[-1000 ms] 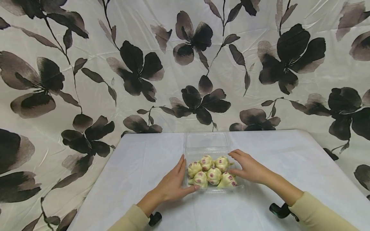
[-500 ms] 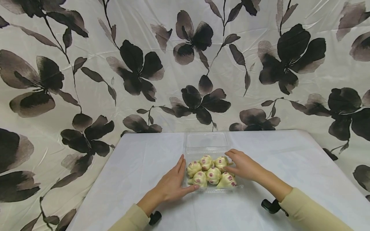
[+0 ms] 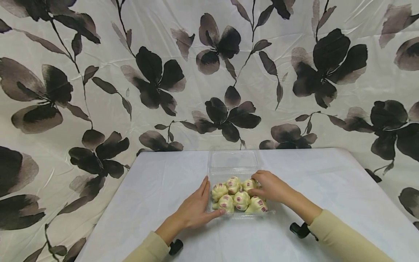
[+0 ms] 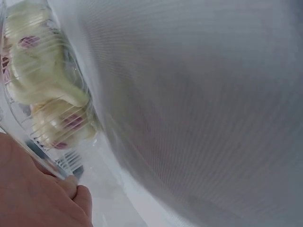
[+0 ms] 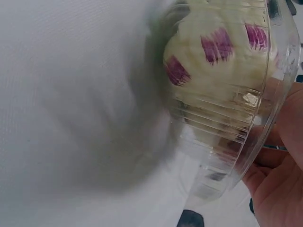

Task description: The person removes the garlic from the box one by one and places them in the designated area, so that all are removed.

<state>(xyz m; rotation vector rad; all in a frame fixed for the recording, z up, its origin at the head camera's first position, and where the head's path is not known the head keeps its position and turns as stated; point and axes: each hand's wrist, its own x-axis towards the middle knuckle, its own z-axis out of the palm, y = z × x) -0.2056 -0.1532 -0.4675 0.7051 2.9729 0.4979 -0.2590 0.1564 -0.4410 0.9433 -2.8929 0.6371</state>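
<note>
A clear plastic clamshell container (image 3: 240, 215) lies with its lid (image 3: 234, 160) folded back, holding several pale garlic bulbs (image 3: 241, 201) with purple markings. My left hand (image 3: 195, 203) rests against its left side, fingers straight along the wall and thumb at the front edge. In the left wrist view, the fingertips meet the container's rim. My right hand (image 3: 271, 185) reaches over the right wall and pinches the back right garlic bulb (image 3: 249, 184), thumb in front and fingers behind. In the right wrist view, a front bulb (image 5: 213, 61) shows through the ribbed wall, partly covering the right hand.
A white cloth covers the table (image 3: 157, 174) under the container. Behind it hangs a floral curtain (image 3: 183, 91). Black wrist cameras (image 3: 299, 230) sit under both forearms, close over the tabletop.
My right hand has moved left and inward from the container's right edge, and its thumb and fingers have closed around the back right bulb. The left hand stays put.
</note>
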